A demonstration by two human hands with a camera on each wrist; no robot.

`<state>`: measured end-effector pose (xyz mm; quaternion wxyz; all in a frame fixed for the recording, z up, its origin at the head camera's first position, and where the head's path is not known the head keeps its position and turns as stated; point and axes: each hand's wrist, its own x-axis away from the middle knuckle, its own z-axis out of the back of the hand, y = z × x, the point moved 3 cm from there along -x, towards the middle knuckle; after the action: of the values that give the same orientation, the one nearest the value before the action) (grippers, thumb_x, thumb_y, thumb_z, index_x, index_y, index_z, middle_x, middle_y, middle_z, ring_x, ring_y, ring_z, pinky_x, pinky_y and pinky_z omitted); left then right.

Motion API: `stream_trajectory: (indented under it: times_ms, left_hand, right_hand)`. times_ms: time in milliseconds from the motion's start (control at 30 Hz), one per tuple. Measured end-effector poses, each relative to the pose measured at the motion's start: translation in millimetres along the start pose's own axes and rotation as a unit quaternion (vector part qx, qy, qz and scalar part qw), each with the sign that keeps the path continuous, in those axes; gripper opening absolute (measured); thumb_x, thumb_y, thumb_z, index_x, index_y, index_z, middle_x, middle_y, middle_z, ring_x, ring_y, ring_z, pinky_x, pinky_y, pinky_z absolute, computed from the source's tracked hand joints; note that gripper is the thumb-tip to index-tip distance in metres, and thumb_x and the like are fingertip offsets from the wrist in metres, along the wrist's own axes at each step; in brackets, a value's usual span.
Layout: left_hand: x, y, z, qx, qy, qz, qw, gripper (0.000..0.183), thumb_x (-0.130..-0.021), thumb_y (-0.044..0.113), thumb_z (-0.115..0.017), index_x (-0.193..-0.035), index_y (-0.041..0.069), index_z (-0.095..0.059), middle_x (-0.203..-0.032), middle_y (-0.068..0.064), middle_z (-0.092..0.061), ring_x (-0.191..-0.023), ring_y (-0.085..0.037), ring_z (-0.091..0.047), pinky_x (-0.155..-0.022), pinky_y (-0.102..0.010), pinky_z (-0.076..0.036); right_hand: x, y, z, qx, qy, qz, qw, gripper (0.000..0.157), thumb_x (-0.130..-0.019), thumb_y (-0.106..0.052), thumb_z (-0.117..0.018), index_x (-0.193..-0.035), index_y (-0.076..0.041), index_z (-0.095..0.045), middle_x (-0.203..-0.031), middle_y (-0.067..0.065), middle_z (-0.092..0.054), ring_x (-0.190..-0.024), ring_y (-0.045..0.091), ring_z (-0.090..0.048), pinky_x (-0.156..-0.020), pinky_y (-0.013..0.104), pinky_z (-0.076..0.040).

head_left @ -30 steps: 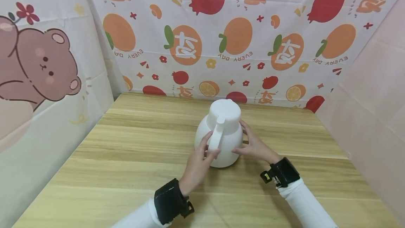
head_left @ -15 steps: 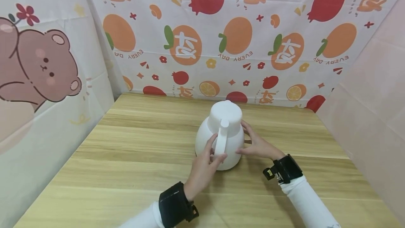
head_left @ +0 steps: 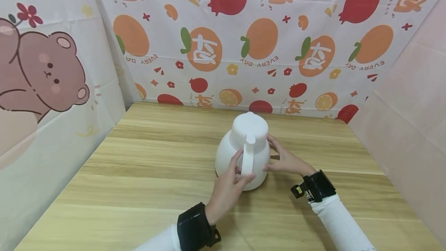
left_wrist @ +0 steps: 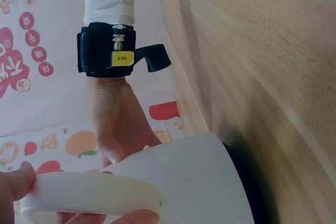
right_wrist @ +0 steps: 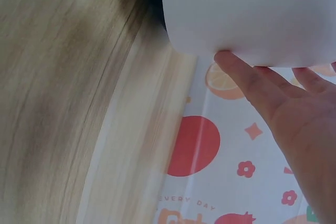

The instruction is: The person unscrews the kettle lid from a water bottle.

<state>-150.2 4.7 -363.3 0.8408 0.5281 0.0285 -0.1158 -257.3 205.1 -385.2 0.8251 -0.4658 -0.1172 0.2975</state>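
A white lidded thermos jug [head_left: 225, 158] stands upright on the wooden table, its handle [head_left: 248, 160] facing the person. My left hand [head_left: 224, 191] grips that handle, thumb on one side and fingertips on the other; the left wrist view shows fingers reaching through the loop. On the jug's right side my right hand [head_left: 289, 162] rests its fingertips, thumb spread toward the front. From the right wrist, the fingers of the right hand [right_wrist: 291, 111] look nearly straight against the smooth white wall. The lid [head_left: 250, 125] is in place on top. The jug hides some fingertips.
The wooden table [head_left: 139, 158] reaches back to a fruit-patterned cloth [head_left: 160, 49]. A cloth with a bear print [head_left: 52, 69] hangs on the left, and a pale cloth [head_left: 400, 119] on the right. Each wrist wears a black camera band [head_left: 318, 185].
The jug has turned slightly, its handle swinging right, and its body has shifted a little right and nearer. Both hands have moved slightly right with it, keeping contact.
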Motion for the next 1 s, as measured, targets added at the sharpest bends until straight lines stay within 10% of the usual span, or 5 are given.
stream_trajectory:
  times_ms: [1000]
  left_hand:
    - [12.2,4.7,-6.7,-0.024,0.005,-0.031,0.9992,0.070,-0.086,0.036,-0.063,-0.142,0.007,-0.031,-0.091,-0.017,-0.071,-0.083,-0.026,-0.073,-0.067,-0.036,-0.051]
  right_hand:
    - [11,-2,-1.8,-0.005,-0.021,0.014,1.000,0.101,-0.076,-0.015,-0.075,-0.151,-0.011,-0.007,-0.157,0.026,-0.011,-0.140,0.053,-0.014,-0.101,0.072,-0.035]
